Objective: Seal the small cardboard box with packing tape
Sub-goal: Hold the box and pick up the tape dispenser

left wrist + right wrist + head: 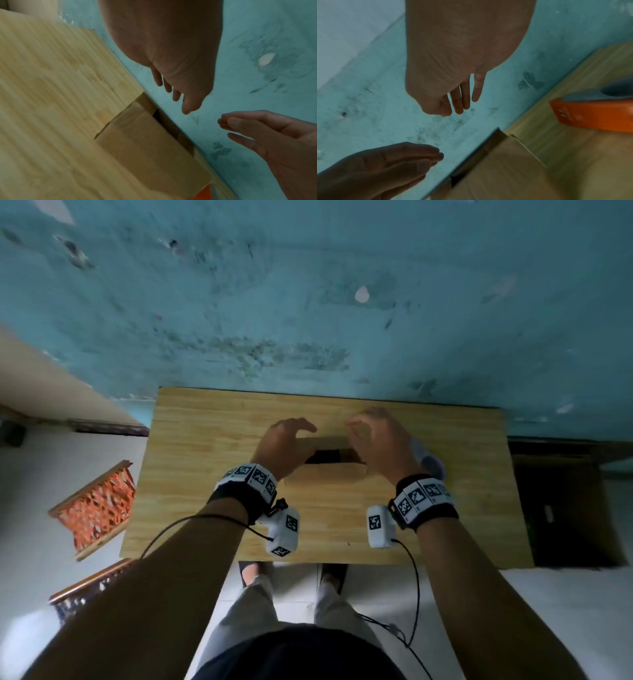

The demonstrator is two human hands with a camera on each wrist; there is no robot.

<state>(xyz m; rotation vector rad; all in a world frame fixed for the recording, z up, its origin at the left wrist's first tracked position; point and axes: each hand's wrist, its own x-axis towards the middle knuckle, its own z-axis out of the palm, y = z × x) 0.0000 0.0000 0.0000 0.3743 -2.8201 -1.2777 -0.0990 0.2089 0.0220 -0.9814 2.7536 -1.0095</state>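
Observation:
A small brown cardboard box (325,475) sits mid-table, its top flaps partly apart over a dark gap. My left hand (294,434) hovers over the box's left end and my right hand (363,433) over its right end. Both hold nothing, with relaxed, slightly bent fingers. In the left wrist view the left hand (173,97) hangs above the box (145,142). In the right wrist view the right hand (458,108) is above the box (496,170). An orange tape dispenser (590,116) with a grey roll lies to the box's right, mostly hidden in the head view.
The wooden table (205,460) stands against a teal wall (308,302). Orange patterned frames (97,506) lie on the floor at the left, and a dark crate (561,508) stands at the right. My feet are at the table's near edge.

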